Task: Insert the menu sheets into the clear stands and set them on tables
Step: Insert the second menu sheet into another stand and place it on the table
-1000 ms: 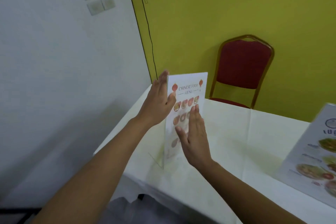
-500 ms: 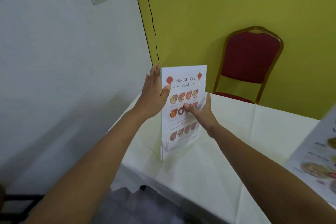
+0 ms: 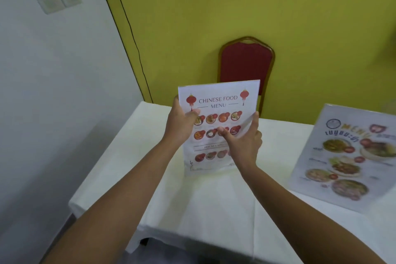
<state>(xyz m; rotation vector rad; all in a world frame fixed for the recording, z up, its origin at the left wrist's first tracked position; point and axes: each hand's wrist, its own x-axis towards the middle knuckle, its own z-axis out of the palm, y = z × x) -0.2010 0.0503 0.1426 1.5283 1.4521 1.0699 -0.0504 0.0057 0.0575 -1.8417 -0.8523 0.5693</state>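
Note:
A clear stand holding a white "Chinese Food Menu" sheet stands upright on the white-clothed table, its printed face toward me. My left hand grips its left edge, thumb on the front. My right hand grips the right edge, thumb pressed on the sheet and fingers wrapped behind. The stand's base is hard to make out against the cloth.
A second stand with a colourful food menu leans on the table at the right. A red padded chair stands behind the table against the yellow wall. A white wall lies close on the left; the table's left edge drops off there.
The stand has turned from edge-on to facing me squarely. My right hand went from flat against the front to gripping the right edge. My view shifted right, bringing the second menu into sight.

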